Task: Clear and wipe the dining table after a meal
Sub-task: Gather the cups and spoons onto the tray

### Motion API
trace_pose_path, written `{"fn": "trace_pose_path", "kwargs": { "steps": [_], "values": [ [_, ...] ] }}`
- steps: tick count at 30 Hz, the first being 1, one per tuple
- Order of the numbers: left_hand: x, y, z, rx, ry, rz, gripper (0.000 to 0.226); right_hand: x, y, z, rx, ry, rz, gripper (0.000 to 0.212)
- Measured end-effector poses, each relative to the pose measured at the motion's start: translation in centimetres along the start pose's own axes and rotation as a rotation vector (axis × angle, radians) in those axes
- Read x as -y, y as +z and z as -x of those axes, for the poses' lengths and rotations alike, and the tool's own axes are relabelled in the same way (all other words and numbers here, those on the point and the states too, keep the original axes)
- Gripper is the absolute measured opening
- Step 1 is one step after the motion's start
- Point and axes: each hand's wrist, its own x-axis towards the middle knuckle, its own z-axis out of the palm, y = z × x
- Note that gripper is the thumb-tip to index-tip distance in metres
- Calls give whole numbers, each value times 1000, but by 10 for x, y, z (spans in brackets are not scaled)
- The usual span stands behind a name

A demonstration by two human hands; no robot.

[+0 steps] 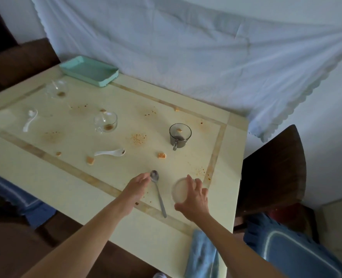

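A cream dining table (45,177) carries crumbs and brown stains. My right hand (194,199) grips a small white bowl (179,191) near the front right corner, fingers curled over its rim. My left hand (137,184) reaches to the bowl end of a metal spoon (159,194), its fingertips touching or just beside it. A dark glass mug (179,135) stands further back, a clear glass cup (106,121) at mid-table, another clear cup (56,89) far left. Two white ceramic spoons (111,153) (30,119) lie on the table.
A mint green tray (89,71) sits at the far edge. A blue cloth (203,255) hangs over the near edge. Biscuit pieces (162,155) are scattered about. A dark wooden chair (274,169) stands right of the table, and a white sheet (186,47) hangs behind.
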Motion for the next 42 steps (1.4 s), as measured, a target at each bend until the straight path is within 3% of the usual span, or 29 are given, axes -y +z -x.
{"fn": "trace_pose_path", "kwargs": {
  "steps": [12,19,24,29,33,42],
  "values": [
    [-96,-68,-69,-7,132,176,36,125,-62,-98,-134,-120,-172,98],
    [-188,-177,-169,19,260,197,37,231,-84,-223,-241,-137,-164,99],
    [-230,-258,-252,21,249,182,40,305,-88,-320,-237,-90,-159,95],
    [-248,-308,-327,21,216,196,30,355,-76,-404,-222,-56,-173,97],
    [-259,-334,-383,22,183,192,40,383,-64,-469,-221,-24,-155,99],
    [-250,-366,-477,30,103,228,39,408,-25,-582,-173,17,-124,94]
  ]
}}
